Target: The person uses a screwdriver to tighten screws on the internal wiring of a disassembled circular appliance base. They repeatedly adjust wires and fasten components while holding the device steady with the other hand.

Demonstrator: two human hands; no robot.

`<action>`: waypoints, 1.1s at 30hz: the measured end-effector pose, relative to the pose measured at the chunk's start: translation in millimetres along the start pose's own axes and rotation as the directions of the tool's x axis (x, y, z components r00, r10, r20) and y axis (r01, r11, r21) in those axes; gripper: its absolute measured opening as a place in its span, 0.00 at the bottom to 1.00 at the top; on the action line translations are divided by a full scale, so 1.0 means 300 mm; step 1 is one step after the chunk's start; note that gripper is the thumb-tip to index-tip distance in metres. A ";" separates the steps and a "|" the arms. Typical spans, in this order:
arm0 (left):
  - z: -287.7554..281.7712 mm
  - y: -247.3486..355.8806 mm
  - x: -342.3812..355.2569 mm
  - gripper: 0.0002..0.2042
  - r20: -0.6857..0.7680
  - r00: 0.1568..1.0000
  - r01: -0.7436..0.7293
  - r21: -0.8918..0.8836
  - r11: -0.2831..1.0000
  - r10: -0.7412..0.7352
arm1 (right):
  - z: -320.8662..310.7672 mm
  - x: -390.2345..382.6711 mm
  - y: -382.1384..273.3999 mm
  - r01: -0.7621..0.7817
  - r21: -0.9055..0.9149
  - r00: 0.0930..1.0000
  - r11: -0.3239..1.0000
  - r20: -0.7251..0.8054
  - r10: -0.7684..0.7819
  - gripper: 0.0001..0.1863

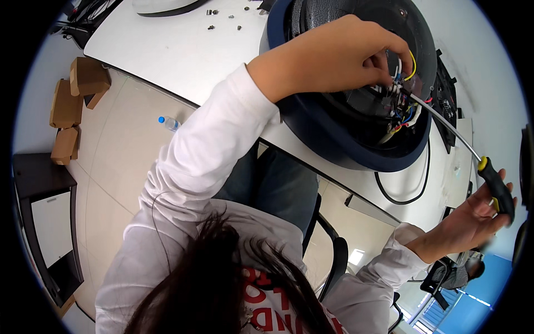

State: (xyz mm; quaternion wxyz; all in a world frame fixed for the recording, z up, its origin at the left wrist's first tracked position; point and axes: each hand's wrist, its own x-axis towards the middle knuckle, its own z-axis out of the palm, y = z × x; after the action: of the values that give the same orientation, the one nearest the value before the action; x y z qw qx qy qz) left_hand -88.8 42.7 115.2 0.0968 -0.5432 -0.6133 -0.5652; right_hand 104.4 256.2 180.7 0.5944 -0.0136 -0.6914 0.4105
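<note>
A dark blue oval housing (pixel 356 161) lies open on the white table, its black inside crossed by red, yellow, blue and white wires. My left hand (pixel 367 53) reaches into it with bent fingers, pinching white wires (pixel 399 68) beside a small terminal block. A yellow wire (pixel 413 64) loops past the fingertips. My right hand (pixel 473 220), off to the right, holds a black and yellow screwdriver (pixel 453 131) by its handle, fingers loosely around the grip. The long shaft slants up-left, and its tip meets the terminal area close to my left fingertips. Exact tip contact is hard to make out.
Several small metal parts (pixel 211 26) lie on the white table (pixel 161 53), near a white rounded object (pixel 167 5). A black cable (pixel 403 201) loops below the housing. Cardboard boxes (pixel 67 103) and a water bottle (pixel 168 123) are on the floor. Another person (pixel 466 273) sits far off.
</note>
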 end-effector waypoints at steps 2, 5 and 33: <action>-0.003 0.001 0.000 0.12 0.036 0.997 0.074 -0.006 0.997 -0.074 | 0.007 0.002 -0.002 -0.010 0.011 1.000 1.000 -0.016 0.010 0.26; -0.010 0.012 -0.011 0.15 0.070 0.989 0.131 -0.002 0.991 -0.131 | 0.003 0.000 0.008 -0.020 -0.007 1.000 1.000 -0.006 0.020 0.26; -0.005 0.036 -0.039 0.08 0.013 0.986 0.161 0.176 0.971 -0.166 | 0.054 -0.036 0.032 -0.152 0.124 0.988 0.981 0.002 0.153 0.27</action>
State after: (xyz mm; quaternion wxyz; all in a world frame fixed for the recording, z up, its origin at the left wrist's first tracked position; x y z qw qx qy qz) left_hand -76.6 32.5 113.4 0.0886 -0.4883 -0.7042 -0.5077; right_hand 89.5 248.3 167.0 0.5635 -0.0314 -0.6593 0.4968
